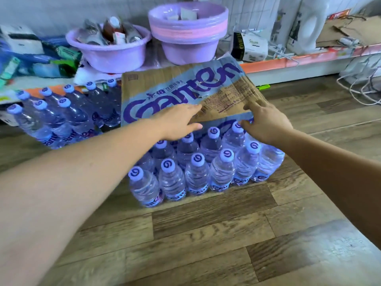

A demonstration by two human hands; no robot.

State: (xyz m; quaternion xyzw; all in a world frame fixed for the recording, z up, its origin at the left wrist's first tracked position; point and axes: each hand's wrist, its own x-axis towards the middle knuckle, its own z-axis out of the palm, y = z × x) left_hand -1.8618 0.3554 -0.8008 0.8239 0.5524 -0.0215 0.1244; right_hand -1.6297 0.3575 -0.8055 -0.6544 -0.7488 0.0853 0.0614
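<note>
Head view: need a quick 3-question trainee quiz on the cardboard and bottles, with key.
1. True or false: the left hand and the right hand both grip the cardboard.
2. Where is the cardboard? A) over the bottles B) inside a bin C) on a chair
3. What do the bottles stand on?
Key: 1 true; 2 A; 3 the floor.
</note>
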